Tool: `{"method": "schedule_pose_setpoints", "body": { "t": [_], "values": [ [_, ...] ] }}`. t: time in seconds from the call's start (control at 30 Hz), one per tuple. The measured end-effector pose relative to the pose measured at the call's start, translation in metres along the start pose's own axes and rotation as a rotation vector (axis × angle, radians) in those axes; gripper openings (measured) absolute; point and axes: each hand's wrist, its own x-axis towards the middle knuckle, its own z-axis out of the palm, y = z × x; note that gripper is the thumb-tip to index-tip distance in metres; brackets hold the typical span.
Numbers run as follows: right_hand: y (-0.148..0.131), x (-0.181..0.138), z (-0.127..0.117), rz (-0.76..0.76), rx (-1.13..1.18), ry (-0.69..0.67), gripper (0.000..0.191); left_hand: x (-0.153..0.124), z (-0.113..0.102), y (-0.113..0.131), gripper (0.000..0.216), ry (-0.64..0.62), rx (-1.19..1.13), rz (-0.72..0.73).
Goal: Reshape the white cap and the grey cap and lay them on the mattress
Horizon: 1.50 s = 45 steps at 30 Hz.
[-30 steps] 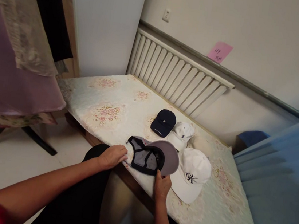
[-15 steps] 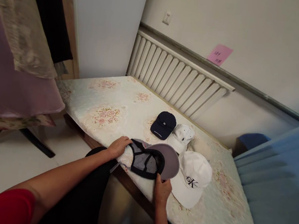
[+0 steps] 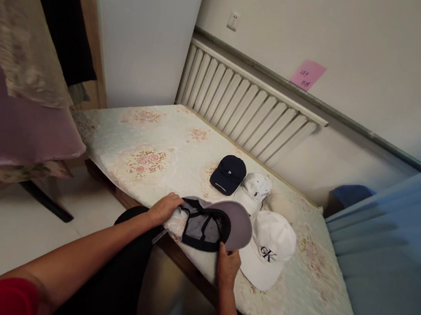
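Note:
A grey baseball cap (image 3: pixel 238 223) is held inside up at the near edge of the bed, its black inner band and open crown facing me and its brim to the right. My left hand (image 3: pixel 165 208) is closed on the cap's back edge, near the strap opening. My right hand (image 3: pixel 229 264) pinches the rim where the crown meets the brim. Just right of it lies a white cap with black letters (image 3: pixel 270 250). Behind are a navy cap (image 3: pixel 229 174) and a smaller white cap (image 3: pixel 254 192), both resting on the bed.
The caps lie on a bed with a flowered cover (image 3: pixel 151 134). A white radiator (image 3: pixel 249 100) runs along the wall behind it. Clothes (image 3: pixel 33 118) hang at the left, and a blue curtain (image 3: pixel 384 252) hangs at the right. A beige patch (image 3: pixel 281 204) beside the caps is unclear.
The view has shifted slightly. Both hands keep their hold on the grey cap, whose crown is tilted a little differently. The other caps stay where they lie.

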Motion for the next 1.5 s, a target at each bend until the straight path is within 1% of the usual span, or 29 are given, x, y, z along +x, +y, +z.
{"method": "schedule_pose_setpoints", "body": {
  "t": [0.1, 0.23, 0.33, 0.43, 0.53, 0.63, 0.73, 0.8, 0.87, 0.93, 1.0, 1.07, 1.13, 1.23, 1.33, 1.4, 1.5],
  "values": [
    [-0.004, 0.008, -0.001, -0.011, 0.028, -0.028, 0.032, -0.009, -0.011, 0.013, 0.020, 0.033, 0.026, -0.006],
    [-0.012, 0.028, 0.003, -0.033, 0.048, -0.065, 0.030, -0.025, -0.020, 0.028, 0.021, 0.057, 0.011, -0.011],
    [-0.016, 0.044, 0.008, -0.045, 0.058, -0.081, 0.028, -0.034, -0.023, 0.034, 0.022, 0.057, -0.005, -0.010],
    [-0.017, 0.052, 0.011, -0.037, 0.066, -0.096, 0.029, -0.036, -0.022, 0.034, 0.022, 0.059, -0.028, -0.009],
    [-0.015, 0.048, 0.010, -0.023, 0.074, -0.117, 0.032, -0.035, -0.021, 0.034, 0.021, 0.061, -0.028, -0.002],
    [-0.012, 0.037, 0.004, -0.020, 0.082, -0.127, 0.039, -0.033, -0.020, 0.035, 0.021, 0.054, -0.014, 0.005],
    [-0.010, 0.022, -0.005, -0.014, 0.076, -0.106, 0.046, -0.032, -0.020, 0.036, 0.021, 0.050, -0.011, -0.013],
    [-0.010, 0.008, -0.009, -0.034, 0.067, -0.080, 0.044, -0.032, -0.020, 0.036, 0.021, 0.049, -0.020, -0.020],
    [-0.012, -0.010, -0.010, -0.144, 0.045, -0.059, 0.036, -0.032, -0.019, 0.035, 0.021, 0.050, -0.028, -0.019],
    [-0.015, -0.029, -0.009, -0.354, 0.015, -0.068, 0.025, -0.032, -0.018, 0.034, 0.020, 0.055, -0.031, -0.013],
    [-0.020, -0.047, -0.007, -0.586, -0.027, -0.112, 0.019, -0.032, -0.017, 0.033, 0.019, 0.062, -0.036, -0.011],
    [-0.026, -0.062, -0.004, -0.774, -0.078, -0.152, 0.021, -0.032, -0.016, 0.032, 0.019, 0.067, -0.039, -0.013],
    [-0.031, -0.072, -0.001, -0.907, -0.121, -0.169, 0.026, -0.032, -0.016, 0.033, 0.018, 0.069, -0.042, -0.016],
    [-0.038, -0.078, 0.006, -1.029, -0.164, -0.165, 0.030, -0.032, -0.017, 0.033, 0.019, 0.069, -0.050, -0.017],
    [-0.040, -0.077, 0.015, -1.103, -0.224, -0.166, 0.033, -0.032, -0.017, 0.033, 0.018, 0.070, -0.049, -0.018],
    [-0.039, -0.075, 0.022, -1.131, -0.266, -0.169, 0.034, -0.032, -0.016, 0.033, 0.018, 0.069, -0.043, -0.019],
    [-0.036, -0.071, 0.030, -1.132, -0.302, -0.188, 0.032, -0.032, -0.016, 0.033, 0.018, 0.068, -0.045, -0.020]
  ]
}}
